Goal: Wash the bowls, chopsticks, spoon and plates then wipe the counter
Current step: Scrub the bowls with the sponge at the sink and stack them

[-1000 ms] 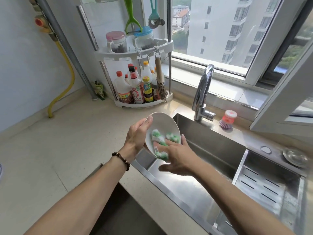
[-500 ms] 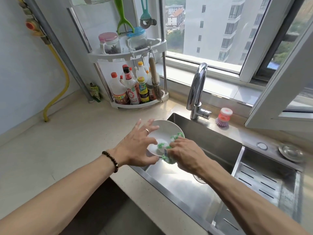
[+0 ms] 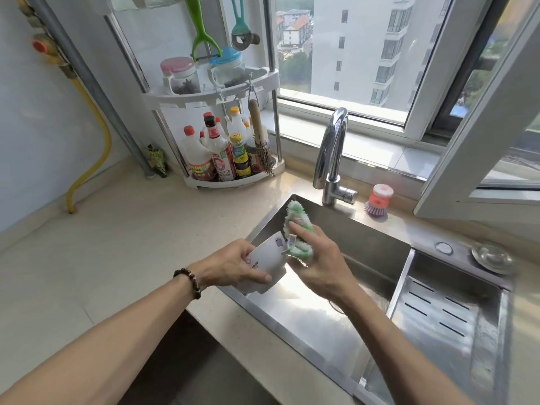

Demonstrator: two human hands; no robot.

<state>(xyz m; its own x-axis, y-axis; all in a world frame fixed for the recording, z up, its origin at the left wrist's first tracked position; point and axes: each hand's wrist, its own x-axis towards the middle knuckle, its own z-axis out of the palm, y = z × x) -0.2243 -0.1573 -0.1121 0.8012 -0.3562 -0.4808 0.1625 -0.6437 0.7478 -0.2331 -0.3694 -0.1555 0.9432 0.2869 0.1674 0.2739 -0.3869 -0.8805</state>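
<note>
- Right now the white bowl [image 3: 267, 263] is tipped on its side above the near-left corner of the steel sink [image 3: 377, 249], with its base turned toward the camera.
- Only the left hand [image 3: 233, 266] carries it, fingers curled over the outer wall and thumb along the lower edge; a wet, soapy glaze could let it slide out and drop onto the steel or chip on the sink's edge.
- Meanwhile the right hand [image 3: 317, 258] holds the green-and-white dishcloth [image 3: 298, 229] bunched against the bowl's rim, fingers wrapped round the lower part of the cloth. A hard sideways scrub pushes against a one-handed hold and could twist the bowl loose.
- The upper end of the cloth sticks up free; I judge it may flop over the rim and leave part of the inside unwiped.
- Part of the bowl hangs over the counter [image 3: 122, 258] rather than the basin, so drips or suds may land there and add to the wiping later.
- The faucet [image 3: 331, 159] stands just behind the hands; a raised bowl could knock against it.
- No other bowls, chopsticks, spoon or plates show, so much of the job seems left.
</note>
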